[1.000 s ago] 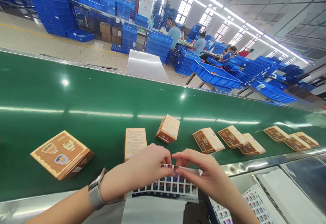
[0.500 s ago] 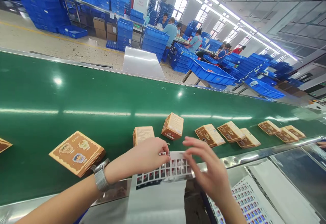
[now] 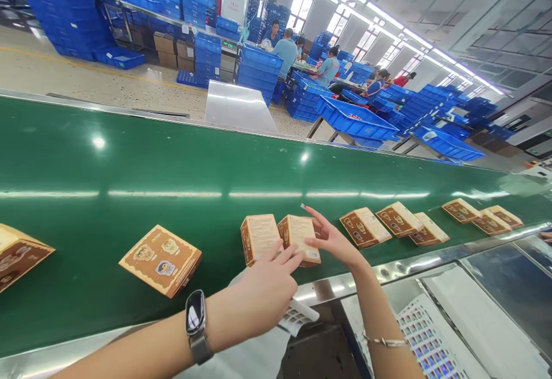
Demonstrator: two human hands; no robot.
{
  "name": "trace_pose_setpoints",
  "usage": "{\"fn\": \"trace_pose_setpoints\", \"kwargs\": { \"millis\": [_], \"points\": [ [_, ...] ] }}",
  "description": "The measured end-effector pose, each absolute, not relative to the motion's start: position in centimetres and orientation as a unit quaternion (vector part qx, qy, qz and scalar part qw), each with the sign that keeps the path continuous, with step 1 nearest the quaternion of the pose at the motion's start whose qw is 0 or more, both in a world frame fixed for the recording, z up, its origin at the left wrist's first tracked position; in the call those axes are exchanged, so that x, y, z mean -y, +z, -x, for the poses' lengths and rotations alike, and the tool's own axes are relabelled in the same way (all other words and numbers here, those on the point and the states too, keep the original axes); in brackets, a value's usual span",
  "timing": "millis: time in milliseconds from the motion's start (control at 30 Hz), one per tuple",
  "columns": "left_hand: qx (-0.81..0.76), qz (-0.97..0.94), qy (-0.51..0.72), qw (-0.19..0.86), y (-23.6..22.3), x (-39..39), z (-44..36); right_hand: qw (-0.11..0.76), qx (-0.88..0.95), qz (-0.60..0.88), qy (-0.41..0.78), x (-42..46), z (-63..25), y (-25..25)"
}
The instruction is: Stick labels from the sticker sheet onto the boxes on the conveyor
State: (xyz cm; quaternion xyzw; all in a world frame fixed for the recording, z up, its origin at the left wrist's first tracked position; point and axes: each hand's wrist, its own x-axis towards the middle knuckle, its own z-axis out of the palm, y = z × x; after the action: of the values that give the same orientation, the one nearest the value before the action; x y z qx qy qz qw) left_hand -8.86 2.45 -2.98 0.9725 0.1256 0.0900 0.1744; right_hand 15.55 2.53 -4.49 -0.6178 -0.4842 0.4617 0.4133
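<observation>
My left hand (image 3: 265,293), with a watch on its wrist, is open. Its outstretched fingers reach over the near edges of two brown-and-cream cardboard boxes, the left box (image 3: 261,235) and the right box (image 3: 297,232). Beneath its palm lies a curled sticker sheet (image 3: 297,317), mostly hidden. My right hand (image 3: 336,244) is open at the right box's side, its thumb against the top face. A tiny sticker (image 3: 303,206) clings to its raised index fingertip. Both boxes stand side by side on the green conveyor belt (image 3: 194,160).
Another box (image 3: 161,261) lies left on the belt, and one more (image 3: 19,255) at the far left edge. Several boxes (image 3: 364,226) lie to the right. More sticker sheets (image 3: 431,339) rest beside the metal rail (image 3: 388,272). Blue crates (image 3: 263,74) and seated people are beyond.
My left hand has moved from the sticker sheet onto the boxes. My right hand has reached forward and the right box has come nearer, beside the left one. Other boxes have shifted right.
</observation>
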Motion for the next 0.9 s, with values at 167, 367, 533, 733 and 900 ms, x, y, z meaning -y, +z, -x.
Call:
{"fn": "trace_pose_setpoints", "kwargs": {
  "millis": [167, 367, 533, 733, 900],
  "points": [
    [-0.105, -0.990, 0.014, 0.098, -2.7, -1.8, 7.1, 0.611, 0.290, 0.666, 0.315, 0.2, -13.5, -5.1],
    [-0.094, -0.991, -0.030, 0.087, -1.5, -2.0, 5.8, 0.650, 0.200, 0.680, 0.273, 0.6, -11.4, -6.9],
    [-0.086, -0.991, 0.003, 0.107, -1.2, -2.3, 5.3, 0.645, 0.179, 0.700, 0.251, 0.0, -12.0, -7.0],
    [-0.085, -0.983, 0.059, 0.150, -2.1, -2.4, 4.3, 0.605, 0.224, 0.737, 0.199, 0.2, -13.3, -6.8],
    [-0.082, -0.974, 0.073, 0.200, -3.1, -3.0, 2.8, 0.545, 0.269, 0.784, 0.123, 0.2, -14.4, -6.2]
  ]
}}
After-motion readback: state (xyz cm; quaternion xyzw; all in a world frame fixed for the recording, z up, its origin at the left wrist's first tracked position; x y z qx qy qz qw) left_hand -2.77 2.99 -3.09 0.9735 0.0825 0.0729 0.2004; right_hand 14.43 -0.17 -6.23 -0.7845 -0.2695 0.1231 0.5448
